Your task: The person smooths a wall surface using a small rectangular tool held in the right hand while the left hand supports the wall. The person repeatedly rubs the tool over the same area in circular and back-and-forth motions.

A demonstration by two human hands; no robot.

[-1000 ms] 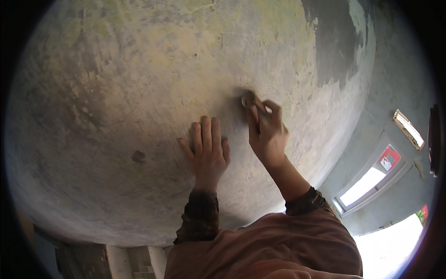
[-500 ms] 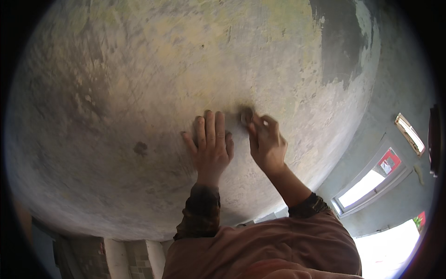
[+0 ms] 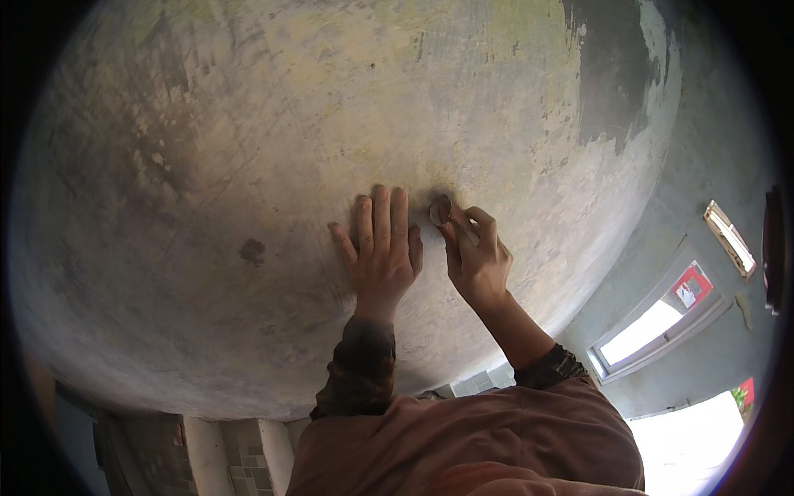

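Observation:
A rough plastered wall (image 3: 273, 149), grey with yellowish patches, fills most of the view. My left hand (image 3: 382, 252) lies flat against it, fingers spread and pointing up. Just to its right, my right hand (image 3: 475, 256) grips a small flat scraper-like tool (image 3: 440, 210) and presses its tip onto the wall. The two hands are almost touching. Dark sleeves cover both forearms.
A darker damp-looking patch (image 3: 616, 74) marks the wall's upper right, and a small dark spot (image 3: 252, 250) sits left of my hands. A bright window (image 3: 653, 331) and another opening (image 3: 691, 442) are at the lower right. Tiled surfaces (image 3: 231, 450) show below.
Both hands have slid down and slightly left along the wall, the right one carrying the small tool with it. The left hand stays flat.

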